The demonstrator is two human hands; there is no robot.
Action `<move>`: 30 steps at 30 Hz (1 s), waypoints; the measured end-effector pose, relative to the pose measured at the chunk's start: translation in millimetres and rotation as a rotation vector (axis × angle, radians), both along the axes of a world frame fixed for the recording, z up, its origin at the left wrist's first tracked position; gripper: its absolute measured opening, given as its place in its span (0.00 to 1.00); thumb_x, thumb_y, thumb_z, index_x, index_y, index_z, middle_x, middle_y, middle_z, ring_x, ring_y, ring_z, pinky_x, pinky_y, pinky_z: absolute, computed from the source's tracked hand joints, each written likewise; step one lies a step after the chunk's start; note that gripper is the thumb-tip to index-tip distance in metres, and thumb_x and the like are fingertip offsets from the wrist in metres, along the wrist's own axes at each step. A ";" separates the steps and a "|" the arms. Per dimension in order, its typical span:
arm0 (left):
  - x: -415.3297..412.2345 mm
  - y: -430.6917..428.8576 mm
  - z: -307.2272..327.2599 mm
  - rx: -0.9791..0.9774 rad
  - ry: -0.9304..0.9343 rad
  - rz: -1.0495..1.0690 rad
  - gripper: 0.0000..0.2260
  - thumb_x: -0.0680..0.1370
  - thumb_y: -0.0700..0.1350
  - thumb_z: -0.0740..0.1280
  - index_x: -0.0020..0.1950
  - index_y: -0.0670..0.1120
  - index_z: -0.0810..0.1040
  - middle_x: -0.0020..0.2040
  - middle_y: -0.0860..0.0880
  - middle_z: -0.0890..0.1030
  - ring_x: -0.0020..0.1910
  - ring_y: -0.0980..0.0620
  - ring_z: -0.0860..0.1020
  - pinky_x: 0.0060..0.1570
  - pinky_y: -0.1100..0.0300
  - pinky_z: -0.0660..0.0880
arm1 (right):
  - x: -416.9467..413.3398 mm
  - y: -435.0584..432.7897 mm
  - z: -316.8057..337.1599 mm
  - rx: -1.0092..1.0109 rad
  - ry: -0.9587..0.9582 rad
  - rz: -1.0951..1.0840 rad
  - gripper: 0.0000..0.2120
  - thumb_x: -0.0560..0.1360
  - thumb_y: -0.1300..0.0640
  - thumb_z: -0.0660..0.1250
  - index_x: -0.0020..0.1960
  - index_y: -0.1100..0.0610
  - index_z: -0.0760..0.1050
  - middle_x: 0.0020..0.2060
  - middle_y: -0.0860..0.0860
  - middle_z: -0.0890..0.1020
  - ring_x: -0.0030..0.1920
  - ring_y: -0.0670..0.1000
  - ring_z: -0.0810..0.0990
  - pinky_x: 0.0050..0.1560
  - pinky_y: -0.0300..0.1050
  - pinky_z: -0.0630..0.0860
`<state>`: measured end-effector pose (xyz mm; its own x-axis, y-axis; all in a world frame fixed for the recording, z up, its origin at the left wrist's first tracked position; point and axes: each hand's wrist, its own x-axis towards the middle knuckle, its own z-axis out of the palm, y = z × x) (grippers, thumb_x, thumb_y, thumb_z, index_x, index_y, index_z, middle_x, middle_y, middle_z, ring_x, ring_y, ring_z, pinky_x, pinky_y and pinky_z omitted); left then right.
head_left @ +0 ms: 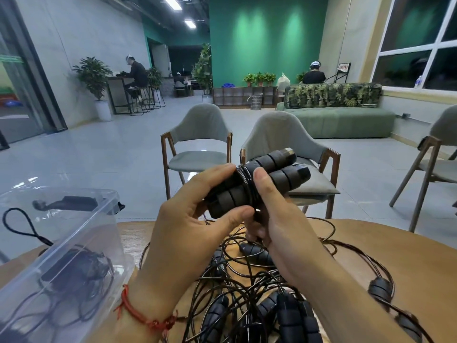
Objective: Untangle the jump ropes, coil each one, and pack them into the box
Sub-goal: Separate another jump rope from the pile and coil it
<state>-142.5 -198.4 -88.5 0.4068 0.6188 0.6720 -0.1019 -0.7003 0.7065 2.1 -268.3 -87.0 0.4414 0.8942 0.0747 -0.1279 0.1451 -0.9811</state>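
Both hands, left hand [197, 211] and right hand [274, 214], hold the paired rope handles [262, 179] above the counter [371, 243], grip pinching the wound cord [244, 180] so the coil cannot loosen. The clear box [81, 243] waits open at nine o'clock.

The right hand [272, 211] is covering the middle of the bundled handles [257, 180], and its curled fingers are hiding behind them. The left hand [197, 214] is masking their near ends. Both forearms are lying over the rope tangle [237, 288], which is running off the near edge. The clear box [74, 243] is being cut by the left edge, its contents blurring behind the plastic.
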 end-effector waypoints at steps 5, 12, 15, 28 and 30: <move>-10.6 6.1 3.8 -0.008 0.104 0.012 0.27 0.72 0.52 0.81 0.70 0.61 0.80 0.61 0.58 0.84 0.61 0.56 0.84 0.57 0.63 0.82 | -5.5 -0.9 -3.8 -0.017 -0.113 0.004 0.36 0.70 0.20 0.64 0.66 0.44 0.79 0.47 0.47 0.87 0.38 0.41 0.81 0.47 0.45 0.74; -4.2 8.5 1.5 -0.205 0.115 -0.064 0.34 0.71 0.54 0.80 0.76 0.64 0.75 0.65 0.58 0.84 0.65 0.58 0.82 0.66 0.55 0.79 | -5.6 -6.9 -5.1 0.100 -0.159 0.111 0.22 0.69 0.31 0.63 0.59 0.39 0.77 0.50 0.38 0.88 0.52 0.39 0.86 0.52 0.38 0.81; -3.1 9.7 2.1 -0.393 0.075 -0.229 0.34 0.73 0.48 0.82 0.76 0.60 0.76 0.65 0.51 0.85 0.66 0.50 0.83 0.68 0.43 0.77 | -3.3 -8.9 -2.3 0.110 -0.210 0.134 0.20 0.71 0.32 0.62 0.56 0.40 0.78 0.48 0.37 0.88 0.53 0.39 0.86 0.56 0.41 0.81; -2.8 3.3 1.3 -0.162 -0.004 0.142 0.19 0.75 0.50 0.80 0.65 0.61 0.83 0.52 0.54 0.86 0.52 0.50 0.86 0.49 0.48 0.86 | 5.7 -3.1 2.3 -0.109 -0.576 0.093 0.21 0.83 0.31 0.53 0.40 0.41 0.74 0.27 0.36 0.75 0.33 0.39 0.72 0.43 0.42 0.67; -2.5 5.4 1.1 -0.164 -0.005 0.189 0.21 0.75 0.50 0.80 0.67 0.61 0.81 0.53 0.54 0.86 0.52 0.50 0.86 0.49 0.46 0.86 | 7.5 -3.4 5.2 -0.123 -0.597 0.119 0.19 0.86 0.35 0.53 0.42 0.37 0.76 0.27 0.32 0.75 0.34 0.37 0.74 0.43 0.40 0.66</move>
<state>-145.0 -193.0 -87.5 0.2708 0.7843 0.5582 0.0162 -0.5835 0.8119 9.6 -271.7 -81.8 0.2521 0.9524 0.1712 0.4393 0.0450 -0.8972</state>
